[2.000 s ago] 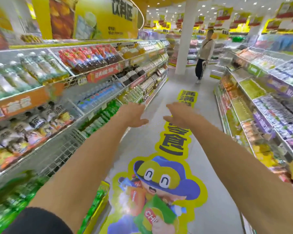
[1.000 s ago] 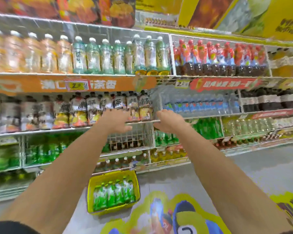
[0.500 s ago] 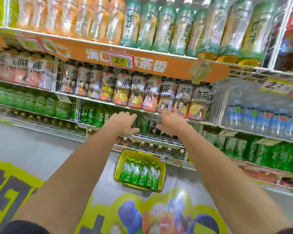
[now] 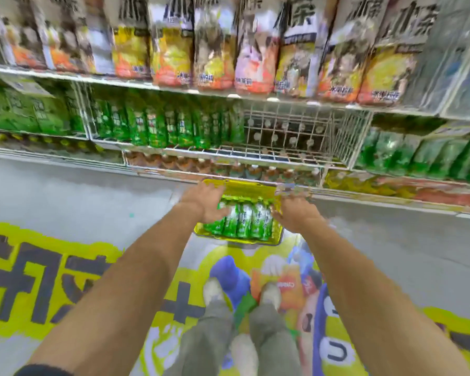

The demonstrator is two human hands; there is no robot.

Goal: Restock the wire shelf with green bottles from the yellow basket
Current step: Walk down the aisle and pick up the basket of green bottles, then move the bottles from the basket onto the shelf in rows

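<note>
The grey floor [image 4: 65, 191] takes up most of what I see, with a big cartoon floor sticker [image 4: 288, 289] under my shoes. I am standing square to the shelving, close enough to bend straight down.

Above me, a row of tea bottles [image 4: 212, 50] with bright labels fills the upper tier front to back. Below it is the wire shelf [image 4: 269, 154]. Its left half is packed with shelved green bottles [image 4: 158, 126], standing upright in tidy files. Its right half is bare wire grid, and I judge that this gap is what needs filling.

The yellow basket [image 4: 236, 241] sits on the floor just in front of that gap, so each lift will be short and nearly vertical. Inside it, the basket's green bottles [image 4: 243, 221] lie side by side on their sides, caps toward the shelf. That leaves their bodies free to be taken from above.

My left grip [image 4: 204, 204] hangs over the basket's left edge with the fingers spread, holding nothing and just above the nearest bottle. My right grip [image 4: 296, 213] is at the basket's right edge, also spread and empty, though its fingertips are blurred. Reaching in from both sides suggests I mean to take a bottle in each. Nothing has been lifted yet.
</note>
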